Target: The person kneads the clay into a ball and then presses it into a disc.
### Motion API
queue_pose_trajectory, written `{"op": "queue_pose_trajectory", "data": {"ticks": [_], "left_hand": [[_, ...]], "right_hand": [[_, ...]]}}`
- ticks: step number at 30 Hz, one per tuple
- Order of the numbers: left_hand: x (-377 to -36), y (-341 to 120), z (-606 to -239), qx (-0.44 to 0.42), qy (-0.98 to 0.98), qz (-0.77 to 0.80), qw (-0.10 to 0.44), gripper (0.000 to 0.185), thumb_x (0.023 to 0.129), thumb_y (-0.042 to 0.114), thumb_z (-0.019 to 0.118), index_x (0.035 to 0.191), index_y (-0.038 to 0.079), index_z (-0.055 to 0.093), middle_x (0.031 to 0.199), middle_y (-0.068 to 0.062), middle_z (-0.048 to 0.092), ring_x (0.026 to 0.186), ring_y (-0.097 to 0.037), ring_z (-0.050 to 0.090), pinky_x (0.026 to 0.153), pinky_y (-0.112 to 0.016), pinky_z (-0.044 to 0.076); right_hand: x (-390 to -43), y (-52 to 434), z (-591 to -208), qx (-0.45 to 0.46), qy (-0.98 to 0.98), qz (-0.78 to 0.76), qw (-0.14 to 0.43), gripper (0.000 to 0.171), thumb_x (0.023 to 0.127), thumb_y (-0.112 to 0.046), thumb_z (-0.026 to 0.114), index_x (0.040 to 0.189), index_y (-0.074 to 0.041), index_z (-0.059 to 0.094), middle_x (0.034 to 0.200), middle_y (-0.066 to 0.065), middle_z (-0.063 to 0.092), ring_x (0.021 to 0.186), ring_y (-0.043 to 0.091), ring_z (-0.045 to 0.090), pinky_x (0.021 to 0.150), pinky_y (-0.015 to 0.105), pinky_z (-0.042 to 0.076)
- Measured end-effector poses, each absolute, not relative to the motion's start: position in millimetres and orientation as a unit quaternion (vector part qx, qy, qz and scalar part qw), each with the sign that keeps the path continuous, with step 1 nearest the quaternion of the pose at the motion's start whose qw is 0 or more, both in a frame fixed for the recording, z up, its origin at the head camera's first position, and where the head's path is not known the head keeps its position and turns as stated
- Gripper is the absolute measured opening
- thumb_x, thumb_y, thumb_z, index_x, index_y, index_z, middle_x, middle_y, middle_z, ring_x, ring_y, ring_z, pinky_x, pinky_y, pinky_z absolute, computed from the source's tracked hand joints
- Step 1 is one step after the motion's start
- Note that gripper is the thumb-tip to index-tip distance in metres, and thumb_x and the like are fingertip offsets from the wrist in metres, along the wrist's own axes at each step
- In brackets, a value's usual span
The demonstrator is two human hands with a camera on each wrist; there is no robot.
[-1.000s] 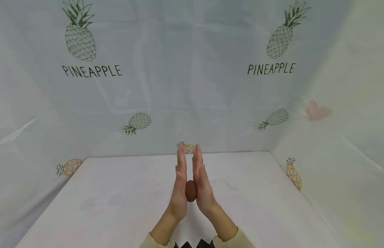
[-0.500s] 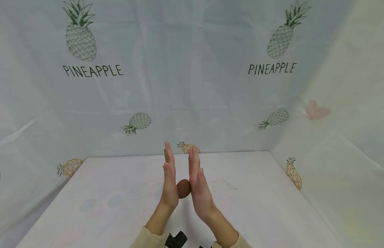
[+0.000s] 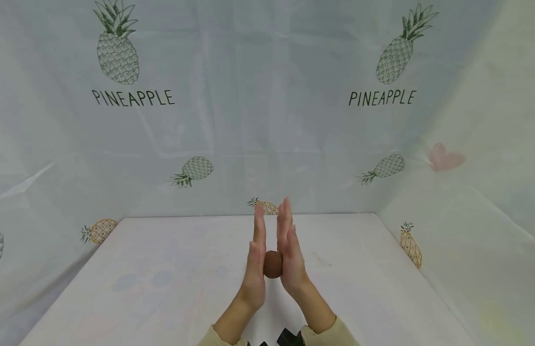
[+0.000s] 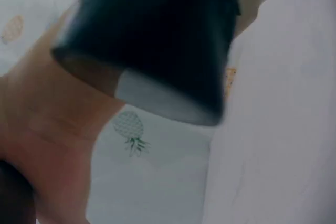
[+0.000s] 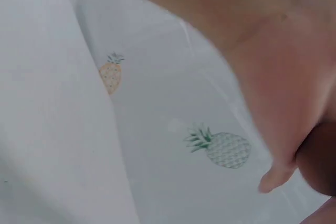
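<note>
A brown ball of clay-like stuff (image 3: 273,264) sits squeezed between my two flat palms above the white table (image 3: 164,269). My left hand (image 3: 256,254) stands upright with straight fingers pointing away from me. My right hand (image 3: 288,252) faces it, fingers straight too, pressing the ball from the right. In the right wrist view a brown edge of the ball (image 5: 320,161) shows beside the palm. The left wrist view is mostly a dark blurred object and the heel of the hand.
White sheets printed with pineapples (image 3: 117,53) wall the table on the back and both sides. A pale pink heart shape (image 3: 442,157) marks the right sheet. A dark object (image 3: 289,338) shows between my sleeves at the bottom edge.
Both palms slid against each other with the ball between them: they shifted left half a second ago, then came back right. The ball stays pressed between them.
</note>
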State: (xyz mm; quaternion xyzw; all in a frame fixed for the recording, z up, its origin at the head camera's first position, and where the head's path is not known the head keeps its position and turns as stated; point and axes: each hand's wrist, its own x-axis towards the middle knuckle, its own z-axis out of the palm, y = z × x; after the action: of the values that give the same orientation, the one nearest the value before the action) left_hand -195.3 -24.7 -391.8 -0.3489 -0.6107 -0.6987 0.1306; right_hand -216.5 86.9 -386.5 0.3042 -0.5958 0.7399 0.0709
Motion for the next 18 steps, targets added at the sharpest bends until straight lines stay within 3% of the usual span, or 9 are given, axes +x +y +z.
{"op": "queue_pose_trajectory", "data": {"ticks": [5, 11, 18], "left_hand": [[-195, -33, -384, -0.346, -0.611, -0.694, 0.162, 0.063, 0.111, 0.05, -0.003, 0.171, 0.031, -0.01, 0.177, 0.015, -0.014, 0.162, -0.01, -0.018, 0.12, -0.066, -0.024], [-204, -49, -378, -0.302, -0.603, -0.715, 0.186, 0.066, 0.11, 0.059, 0.0, 0.17, 0.034, -0.009, 0.177, 0.015, -0.016, 0.161, -0.007, -0.019, 0.124, -0.057, -0.022], [-214, -42, -392, -0.28, -0.63, -0.712, 0.134, 0.065, 0.108, 0.064, -0.002, 0.168, 0.042, -0.011, 0.174, 0.019, -0.021, 0.159, -0.011, -0.025, 0.12, -0.066, -0.022]], "right_hand": [[-217, 76, -396, 0.303, -0.594, 0.744, 0.043, 0.061, 0.114, -0.053, 0.003, 0.171, -0.035, -0.01, 0.176, -0.016, -0.015, 0.164, 0.022, -0.016, 0.125, 0.063, -0.018], [-204, 62, -395, 0.338, -0.607, 0.718, 0.033, 0.061, 0.113, -0.049, 0.0, 0.17, -0.032, -0.012, 0.176, -0.015, -0.016, 0.163, 0.024, -0.017, 0.125, 0.065, -0.016], [-196, 68, -384, 0.364, -0.621, 0.688, 0.091, 0.061, 0.113, -0.044, 0.0, 0.171, -0.028, -0.012, 0.177, -0.01, -0.017, 0.163, 0.021, -0.018, 0.12, 0.07, -0.018]]}}
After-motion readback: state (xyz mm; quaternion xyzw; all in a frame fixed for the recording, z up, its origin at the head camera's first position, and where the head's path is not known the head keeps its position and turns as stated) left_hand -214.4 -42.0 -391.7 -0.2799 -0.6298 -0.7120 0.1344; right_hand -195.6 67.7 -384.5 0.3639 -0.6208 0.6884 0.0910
